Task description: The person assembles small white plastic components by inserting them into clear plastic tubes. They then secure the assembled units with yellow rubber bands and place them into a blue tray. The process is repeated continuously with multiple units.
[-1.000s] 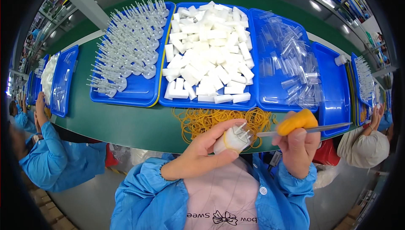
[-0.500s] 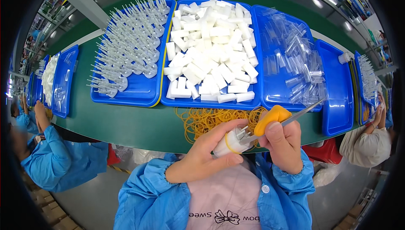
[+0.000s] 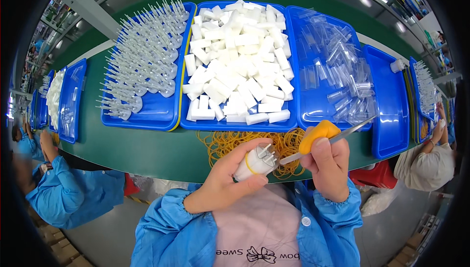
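Note:
My left hand (image 3: 223,181) is closed around a short cylinder (image 3: 255,162) of white and clear plastic, with a yellow rubber band (image 3: 249,163) around it. Several pale prongs stick out of its upper right end. In my right hand (image 3: 329,169) is a slim metal tool (image 3: 348,130), flat at the end near the cylinder and tapering to a point at the other. A thick orange rubber piece (image 3: 318,135) sits at my right index finger; whether it is a finger cover or a handle, I cannot tell. The tool's flat end is just apart from the cylinder.
Loose rubber bands (image 3: 220,144) lie behind my hands. Blue trays hold pronged plastic parts (image 3: 142,56), white foam blocks (image 3: 240,66) and clear plastic tubes (image 3: 338,66). Another blue tray (image 3: 391,130) stands at right. People (image 3: 73,188) sit on both sides.
My left hand has moved slightly left with the cylinder, and the tool's flat end has come away from its prongs. The right hand keeps its hold on the tool.

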A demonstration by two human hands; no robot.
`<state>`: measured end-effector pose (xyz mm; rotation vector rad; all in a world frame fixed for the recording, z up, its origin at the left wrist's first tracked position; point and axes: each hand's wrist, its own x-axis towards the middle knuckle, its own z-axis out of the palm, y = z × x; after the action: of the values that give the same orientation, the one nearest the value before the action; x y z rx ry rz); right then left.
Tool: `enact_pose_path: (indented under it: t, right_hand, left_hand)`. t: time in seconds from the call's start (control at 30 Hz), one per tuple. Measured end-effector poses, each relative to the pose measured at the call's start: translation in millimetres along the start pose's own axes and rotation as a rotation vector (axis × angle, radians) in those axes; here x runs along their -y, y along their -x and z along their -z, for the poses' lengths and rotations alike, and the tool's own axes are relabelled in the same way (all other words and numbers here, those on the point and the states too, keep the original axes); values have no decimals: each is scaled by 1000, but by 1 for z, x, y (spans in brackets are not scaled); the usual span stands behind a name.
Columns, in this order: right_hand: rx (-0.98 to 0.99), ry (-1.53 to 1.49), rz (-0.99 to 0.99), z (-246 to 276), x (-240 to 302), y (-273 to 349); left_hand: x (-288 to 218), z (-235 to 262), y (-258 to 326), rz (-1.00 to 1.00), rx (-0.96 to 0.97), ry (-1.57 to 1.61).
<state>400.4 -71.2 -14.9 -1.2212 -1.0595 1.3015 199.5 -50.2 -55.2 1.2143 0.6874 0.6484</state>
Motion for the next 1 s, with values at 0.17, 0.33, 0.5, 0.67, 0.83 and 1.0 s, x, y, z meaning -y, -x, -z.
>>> enact_pose_path:
  t: [0.17, 0.33, 0.5, 0.67, 0.83, 1.0]
  right_hand:
    - [105, -7, -40, 0, -4, -6]
    - [181, 232, 121, 1, -4, -10]
    - [131, 355, 254, 0, -8, -8]
    - [-18, -5, 90, 0, -11, -5]
    - [-120, -94, 25, -3, -15, -4]
    - [-67, -146, -46, -6, -17, -5]
  left_hand:
    - [-4, -1, -2, 138, 48, 184]
    - [-2, -3, -3, 82, 5, 93]
    - [2, -1, -6, -98, -89, -336]
    - [-12, -3, -10, -168, -166, -526]
    - [-12, -2, -10, -189, -199, -554]
    - [-8, -4, -11, -240, -222, -603]
